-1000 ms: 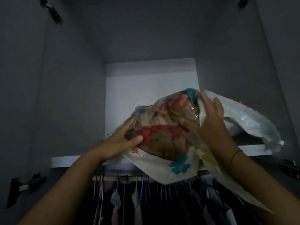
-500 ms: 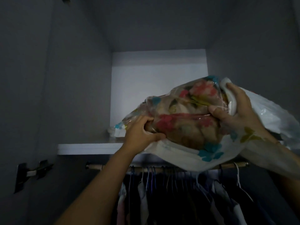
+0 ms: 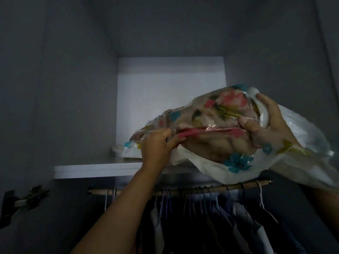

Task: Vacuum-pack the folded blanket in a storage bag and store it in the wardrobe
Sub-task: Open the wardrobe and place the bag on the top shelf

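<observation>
Starting leftmost, the wardrobe shelf (image 3: 95, 168) is seen, a corner of the storage bag (image 3: 236, 162) lying on it. The bag, floral blanket (image 3: 211, 123) inside, is held tilted above the shelf edge, pinched at one end by the left hand (image 3: 157, 146) and gripped at the other by the right hand (image 3: 269, 123).

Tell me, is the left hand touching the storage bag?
Touching. The head view shows the left hand pinching a fold of the storage bag.

A white flat wardrobe shelf (image 3: 95, 166) juts forward. A clear flower-printed plastic storage bag's (image 3: 207, 114) far end lies on it.
</observation>
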### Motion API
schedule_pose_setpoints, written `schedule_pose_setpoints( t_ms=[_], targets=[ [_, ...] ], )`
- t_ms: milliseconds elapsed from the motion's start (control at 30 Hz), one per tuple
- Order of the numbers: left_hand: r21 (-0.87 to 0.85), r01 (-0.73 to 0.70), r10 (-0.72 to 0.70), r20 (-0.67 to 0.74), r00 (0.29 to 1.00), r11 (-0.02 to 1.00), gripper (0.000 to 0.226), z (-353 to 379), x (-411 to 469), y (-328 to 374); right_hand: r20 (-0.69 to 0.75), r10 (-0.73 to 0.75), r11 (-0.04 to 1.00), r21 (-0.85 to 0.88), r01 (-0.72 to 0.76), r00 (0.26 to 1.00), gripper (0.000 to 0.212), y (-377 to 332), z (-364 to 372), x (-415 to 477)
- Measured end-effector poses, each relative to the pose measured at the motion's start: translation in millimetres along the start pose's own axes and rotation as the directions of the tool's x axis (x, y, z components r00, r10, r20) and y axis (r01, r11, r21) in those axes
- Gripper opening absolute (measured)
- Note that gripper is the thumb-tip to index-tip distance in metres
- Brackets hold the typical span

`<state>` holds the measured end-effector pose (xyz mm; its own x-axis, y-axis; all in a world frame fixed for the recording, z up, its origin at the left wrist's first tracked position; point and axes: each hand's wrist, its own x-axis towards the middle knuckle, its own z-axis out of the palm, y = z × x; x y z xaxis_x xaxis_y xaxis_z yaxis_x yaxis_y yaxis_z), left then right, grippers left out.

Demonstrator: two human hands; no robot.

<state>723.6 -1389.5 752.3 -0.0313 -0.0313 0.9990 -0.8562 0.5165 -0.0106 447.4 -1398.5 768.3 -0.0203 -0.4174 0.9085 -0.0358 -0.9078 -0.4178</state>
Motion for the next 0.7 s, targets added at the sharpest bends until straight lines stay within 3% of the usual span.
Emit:
schedule_pose_setpoints(
  t_ms=[200,333,433,500,567,600,667,700],
  targets=[
    [0.001,-0.011,0.011,0.008,1.000,1.000,0.055,-26,10,7,0.025,-0.013,0.992,0.127,0.010,1.000,0.075,10,-5,-2],
    [0.079,-0.192,0.192,0.003,0.981,0.978,0.051,-38,17,32,0.012,-0.007,0.998,0.061,0.006,1.000,0.072,20,-15,7],
    [0.054,-0.296,0.297,-0.028,0.954,0.954,0.056,-32,22,55,0.056,0.111,0.993,0.041,-0.113,0.992,0.089,36,-27,18],
    [0.058,-0.251,0.250,0.021,0.968,0.966,0.059,-18,25,64,0.143,0.127,0.989,0.060,-0.136,0.982,0.073,53,-37,28],
    [0.192,-0.178,0.152,0.143,0.978,0.965,0.060,1,25,64,0.208,0.113,0.992,-0.079,-0.098,0.972,0.060,57,-45,29],
    [0.293,-0.149,0.086,0.218,0.972,0.944,0.066,9,22,61,0.210,0.168,0.971,-0.203,-0.126,0.963,0.068,57,-52,31],
    [0.442,-0.135,-0.024,0.334,0.942,0.887,0.092,23,14,49,0.205,0.247,0.904,-0.402,-0.149,0.947,0.123,49,-66,45],
    [0.478,-0.136,-0.061,0.374,0.925,0.868,0.106,27,11,44,0.220,0.290,0.849,-0.509,-0.144,0.931,0.136,41,-70,55]
  ],
)
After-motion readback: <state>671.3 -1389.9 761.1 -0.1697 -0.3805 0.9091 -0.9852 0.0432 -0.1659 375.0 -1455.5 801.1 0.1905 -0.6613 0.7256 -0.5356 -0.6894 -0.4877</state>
